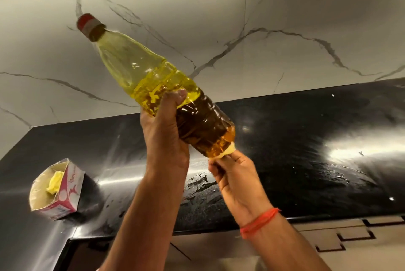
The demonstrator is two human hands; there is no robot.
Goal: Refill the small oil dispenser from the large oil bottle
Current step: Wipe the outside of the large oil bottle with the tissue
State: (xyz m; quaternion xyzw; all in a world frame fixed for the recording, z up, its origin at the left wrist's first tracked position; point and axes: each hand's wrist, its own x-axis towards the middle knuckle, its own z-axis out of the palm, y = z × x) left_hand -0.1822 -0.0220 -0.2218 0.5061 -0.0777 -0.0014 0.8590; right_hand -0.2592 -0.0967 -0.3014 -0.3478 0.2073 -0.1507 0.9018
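Note:
The large clear oil bottle (151,82) is held up in the air, tilted with its red cap (86,21) toward the upper left. Yellow oil fills its lower half. My left hand (166,126) grips the bottle round its middle, thumb on top. My right hand (232,172) pinches a pale cloth or paper (229,150) against the bottle's base at the lower right. A red thread is tied round my right wrist. No small oil dispenser shows in the head view.
A glossy black countertop (306,139) with wet smears lies below, in front of a white marble-patterned wall (219,19). An open pink and white carton (58,189) holding a yellow lump stands at the left. Pale cabinet fronts (339,240) run below the counter's edge.

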